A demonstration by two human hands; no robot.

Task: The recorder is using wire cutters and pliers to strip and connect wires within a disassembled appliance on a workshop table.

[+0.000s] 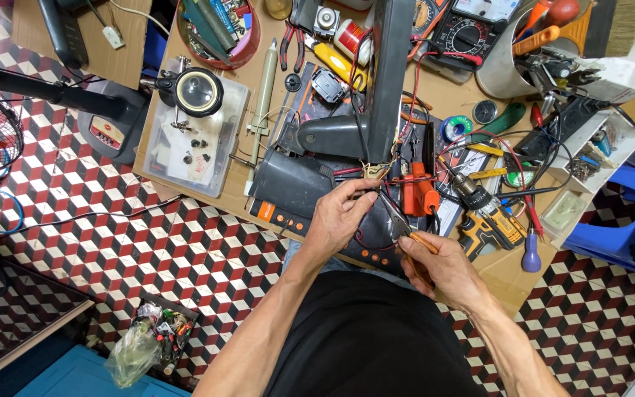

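pinching thin red and black wires (365, 185) between fingertips, left hand (339, 217) closed on them, just above dark appliance housing (295, 184). right hand (442, 268) wrapped round orange-handled pliers (413, 239), tips beside wires. wires judged light, limp, easily nicked; best gripped near exposed ends. housing judged rigid.

Left hand (338, 217) pinches wires (367, 192); right hand (442, 268) holds orange-handled pliers (409, 237) against them.

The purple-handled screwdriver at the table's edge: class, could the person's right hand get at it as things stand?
Probably not at once: the right hand already grips pliers, though the screwdriver lies close, nothing covering it.
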